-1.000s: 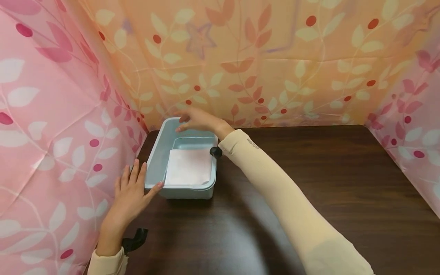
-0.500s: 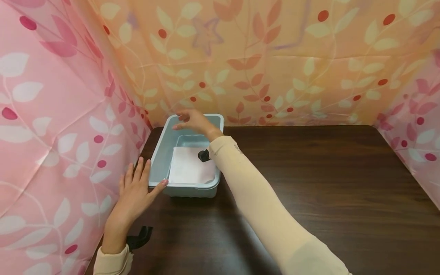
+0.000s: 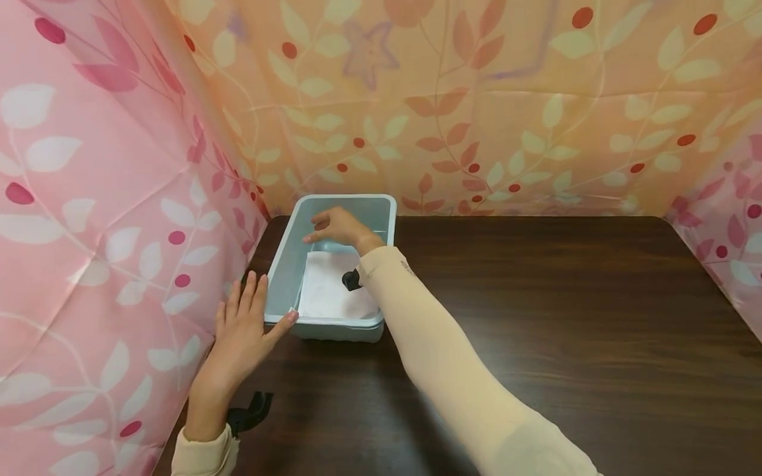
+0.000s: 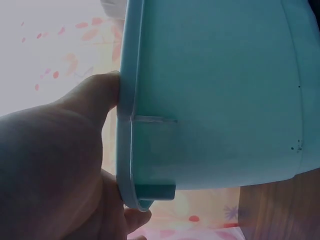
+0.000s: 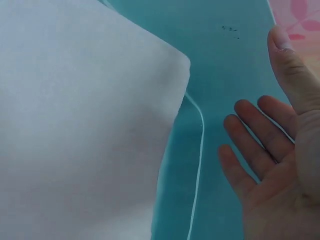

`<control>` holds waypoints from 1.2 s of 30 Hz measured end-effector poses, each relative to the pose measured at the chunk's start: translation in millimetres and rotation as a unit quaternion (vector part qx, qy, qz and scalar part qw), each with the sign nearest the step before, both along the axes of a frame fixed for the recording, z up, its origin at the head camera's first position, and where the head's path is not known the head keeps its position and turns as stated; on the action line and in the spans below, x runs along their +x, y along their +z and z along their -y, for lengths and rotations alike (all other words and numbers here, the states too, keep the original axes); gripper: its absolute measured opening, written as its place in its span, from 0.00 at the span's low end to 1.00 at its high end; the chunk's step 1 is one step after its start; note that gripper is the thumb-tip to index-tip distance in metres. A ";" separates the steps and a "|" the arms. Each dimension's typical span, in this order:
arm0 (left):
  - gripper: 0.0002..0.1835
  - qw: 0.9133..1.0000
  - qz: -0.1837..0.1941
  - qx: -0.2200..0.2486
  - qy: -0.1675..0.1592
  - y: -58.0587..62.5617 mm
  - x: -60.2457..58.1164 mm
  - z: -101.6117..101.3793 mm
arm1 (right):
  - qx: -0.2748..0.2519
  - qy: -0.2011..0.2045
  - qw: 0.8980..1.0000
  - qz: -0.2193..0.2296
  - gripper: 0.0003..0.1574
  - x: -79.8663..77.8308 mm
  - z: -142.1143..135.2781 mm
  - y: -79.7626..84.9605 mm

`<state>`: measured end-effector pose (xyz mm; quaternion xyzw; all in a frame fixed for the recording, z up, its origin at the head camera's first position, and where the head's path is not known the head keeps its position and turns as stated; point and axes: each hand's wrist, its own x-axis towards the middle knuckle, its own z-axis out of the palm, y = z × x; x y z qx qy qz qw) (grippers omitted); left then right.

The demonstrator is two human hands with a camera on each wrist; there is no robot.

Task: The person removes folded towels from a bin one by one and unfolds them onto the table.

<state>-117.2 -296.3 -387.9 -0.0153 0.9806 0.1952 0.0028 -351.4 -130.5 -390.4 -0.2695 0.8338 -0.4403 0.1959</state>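
Observation:
A pale blue plastic bin (image 3: pixel 286 264) stands at the left of the table. In it lies a white, flat, paper-like rectangle (image 3: pixel 333 287), covering much of the near part. My left hand (image 3: pixel 243 337) rests at the near left corner with straight, spread fingers. Its thumb (image 4: pixel 107 90) touches the rim in the left wrist view. My right hand (image 3: pixel 342 228) hangs inside the far half, beyond the white rectangle. Its fingers (image 5: pixel 255 145) are relaxed and slightly bent, with nothing between them and the thumb. A thin pale line (image 5: pixel 200 150) runs beside the white rectangle's edge.
The dark brown wooden table (image 3: pixel 536 330) stretches to the right of the bin. A pink floral cloth (image 3: pixel 107 231) hangs close on the left, and an orange floral cloth (image 3: pixel 476 132) hangs behind. A black wrist mount (image 3: pixel 250 411) sits at my left wrist.
My right hand has come down from above the far rim into the bin. My left hand has stayed at the near left corner. The whole head view has shifted slightly.

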 end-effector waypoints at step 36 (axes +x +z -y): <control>0.52 1.000 -0.010 -0.006 0.009 -4.8 -0.1 0.5 | 0.110 0.032 0.993 -0.035 0.36 -4.8 24.4 -21.5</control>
